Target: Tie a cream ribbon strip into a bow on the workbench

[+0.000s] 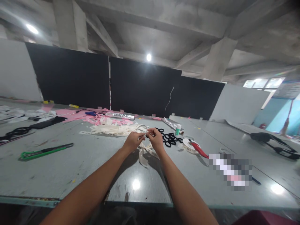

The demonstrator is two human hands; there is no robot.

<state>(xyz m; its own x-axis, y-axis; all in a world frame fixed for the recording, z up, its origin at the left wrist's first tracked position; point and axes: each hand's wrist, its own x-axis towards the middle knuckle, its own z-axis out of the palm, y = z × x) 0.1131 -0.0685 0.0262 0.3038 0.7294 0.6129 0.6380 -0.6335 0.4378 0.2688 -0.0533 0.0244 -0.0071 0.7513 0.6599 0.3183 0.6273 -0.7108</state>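
Observation:
Above the middle of the table my left hand (133, 140) and my right hand (156, 139) meet, fingertips pinched close together on a cream ribbon (143, 158) with faint print. Its loose ends hang below my fingers to the tabletop. A thin pale loop (141, 126) stands up from between the fingertips; whether it is part of the ribbon I cannot tell. Just right of my right hand lies a pile of black rings (171, 139), like hair ties. Behind my hands is a heap of cream strips (110, 129).
A green cutter knife (47, 152) lies on the left. To the right are a small green-and-white bottle (178, 129), a white ribbon roll (190, 144) and a red-handled tool (199, 149). Pink scraps (72, 115) and foil-wrapped bars (120, 116) lie toward the black partition (145, 87).

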